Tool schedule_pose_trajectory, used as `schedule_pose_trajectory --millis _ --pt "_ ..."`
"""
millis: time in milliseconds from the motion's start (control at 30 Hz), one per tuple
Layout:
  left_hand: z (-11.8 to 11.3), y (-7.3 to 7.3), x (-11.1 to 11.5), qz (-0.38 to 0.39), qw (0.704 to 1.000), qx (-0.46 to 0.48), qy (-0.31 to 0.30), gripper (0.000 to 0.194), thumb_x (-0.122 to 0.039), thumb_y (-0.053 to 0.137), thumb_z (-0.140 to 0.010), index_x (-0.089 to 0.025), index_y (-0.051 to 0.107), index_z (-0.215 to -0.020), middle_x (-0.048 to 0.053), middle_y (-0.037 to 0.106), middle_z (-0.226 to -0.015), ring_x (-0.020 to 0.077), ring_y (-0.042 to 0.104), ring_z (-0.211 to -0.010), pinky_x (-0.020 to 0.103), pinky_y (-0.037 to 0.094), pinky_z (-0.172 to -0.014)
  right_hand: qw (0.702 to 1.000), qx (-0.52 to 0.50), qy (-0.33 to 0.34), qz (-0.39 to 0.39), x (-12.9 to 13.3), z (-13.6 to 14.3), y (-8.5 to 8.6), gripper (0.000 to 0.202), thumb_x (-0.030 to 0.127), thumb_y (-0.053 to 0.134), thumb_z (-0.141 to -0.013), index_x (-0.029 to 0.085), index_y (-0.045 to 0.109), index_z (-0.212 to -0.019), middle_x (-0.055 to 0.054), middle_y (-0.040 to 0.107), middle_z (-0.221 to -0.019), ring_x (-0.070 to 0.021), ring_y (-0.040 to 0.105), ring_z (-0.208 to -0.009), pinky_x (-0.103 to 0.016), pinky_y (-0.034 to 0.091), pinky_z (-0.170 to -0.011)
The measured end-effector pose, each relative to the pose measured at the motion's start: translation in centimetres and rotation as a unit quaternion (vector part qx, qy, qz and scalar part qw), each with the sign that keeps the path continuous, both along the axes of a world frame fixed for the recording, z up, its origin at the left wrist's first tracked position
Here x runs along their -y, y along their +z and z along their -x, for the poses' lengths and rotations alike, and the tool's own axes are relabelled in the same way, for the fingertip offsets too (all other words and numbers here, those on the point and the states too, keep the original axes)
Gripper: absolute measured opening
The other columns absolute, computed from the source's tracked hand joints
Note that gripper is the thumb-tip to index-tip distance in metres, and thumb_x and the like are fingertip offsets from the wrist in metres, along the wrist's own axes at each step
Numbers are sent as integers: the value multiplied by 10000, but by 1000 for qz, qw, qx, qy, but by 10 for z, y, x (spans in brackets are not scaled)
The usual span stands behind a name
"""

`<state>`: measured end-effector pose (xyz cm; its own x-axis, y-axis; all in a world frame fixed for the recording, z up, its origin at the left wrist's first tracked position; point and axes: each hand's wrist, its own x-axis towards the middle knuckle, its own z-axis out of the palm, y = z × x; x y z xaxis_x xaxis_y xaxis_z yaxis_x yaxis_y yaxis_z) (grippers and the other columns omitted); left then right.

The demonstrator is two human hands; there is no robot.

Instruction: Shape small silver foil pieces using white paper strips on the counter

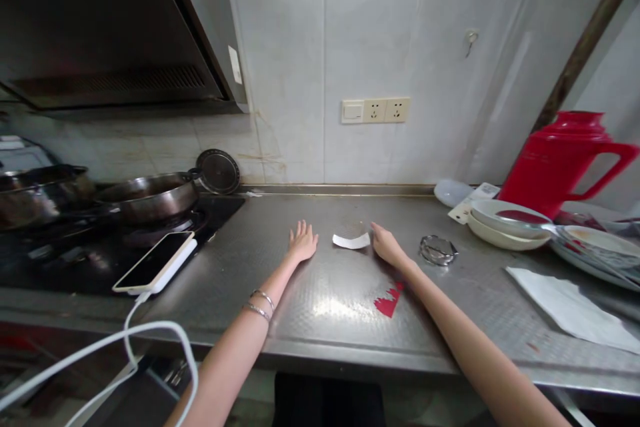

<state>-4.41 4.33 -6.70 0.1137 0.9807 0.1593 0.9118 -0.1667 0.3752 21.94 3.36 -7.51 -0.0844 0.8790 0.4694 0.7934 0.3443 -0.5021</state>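
My left hand [302,241] lies palm down on the steel counter [240,260], its fingers spread and nothing in it. Further right, my right hand [385,243] rests on the counter with its fingers closed together, beside the right end of a curved white strip [351,241]. Whether the fingers grip the strip or anything else is hidden. A jagged red scrap [387,303] lies nearer the front edge, close to my right forearm. To the right of my right hand sits a round metal piece [437,250] on the counter.
At the left, a phone [155,261] with a white cable [150,327] lies beside a stove bearing a steel pan [160,199] and a pot [40,197]. At the right stand stacked bowls [507,233], plates, a red jug [555,160] and a white napkin [573,307].
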Motion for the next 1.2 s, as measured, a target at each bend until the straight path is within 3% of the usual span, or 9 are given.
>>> schedule_pose_trajectory --millis 200,500,600,700,833,933,1067,1200 --pt "-1 -6 -1 7 999 -27 -18 533 -375 284 -904 -110 389 -1355 179 255 -1487 297 180 -1396 549 110 -1103 999 18 10 26 4 -2 -8 389 25 424 -728 119 591 -1066 -160 670 -1043 -225 614 -990 -310 438 -885" --pt "1 -4 0 -21 1000 12 -16 466 -339 392 -874 -134 456 -1287 202 338 -1443 312 260 -1368 559 149 -1083 1000 8 5 -5 3 -1 -7 446 69 438 -714 152 585 -1127 -128 679 -1062 -243 610 -1035 -344 461 -904" --pt "-3 2 2 -26 999 28 -17 469 -342 415 -868 -108 465 -1271 224 354 -1427 315 263 -1367 543 163 -1086 1000 4 -12 -21 5 -5 5 506 84 420 -723 124 545 -1212 -140 649 -1138 -256 572 -1121 -399 429 -982" --pt "-13 13 6 -47 997 40 -36 497 -400 446 -858 -107 483 -1258 207 326 -1448 301 211 -1387 507 144 -1107 997 -13 -22 -70 16 -23 32 522 158 442 -758 128 502 -1276 -129 594 -1240 -261 523 -1192 -432 383 -1042" --pt "-42 29 11 -89 986 69 -124 519 -435 522 -819 -106 531 -1220 185 355 -1441 282 225 -1386 447 197 -1115 994 -41 -7 -105 44 -76 71 551 317 546 -769 158 495 -1294 -108 561 -1289 -270 508 -1209 -436 376 -1051" --pt "-73 39 13 -95 970 84 -209 503 -420 590 -783 -116 567 -1183 170 448 -1383 261 301 -1358 407 233 -1113 995 -63 -10 -73 63 -129 80 626 384 606 -740 198 466 -1322 -90 534 -1323 -281 484 -1230 -458 380 -1045" --pt "-126 42 17 -84 944 106 -300 602 -500 646 -722 -132 565 -1191 152 479 -1362 254 317 -1350 403 242 -1111 996 -87 1 26 76 -188 60 814 443 675 -672 207 365 -1387 -115 464 -1384 -311 428 -1274 -485 387 -1031" --pt "-181 35 18 -14 934 117 -336 842 -589 681 -638 -64 492 -1268 218 421 -1388 298 300 -1352 399 251 -1103 990 -83 3 111 78 -211 33 917 476 726 -598 202 355 -1391 -141 512 -1335 -328 461 -1243 -491 390 -1022"
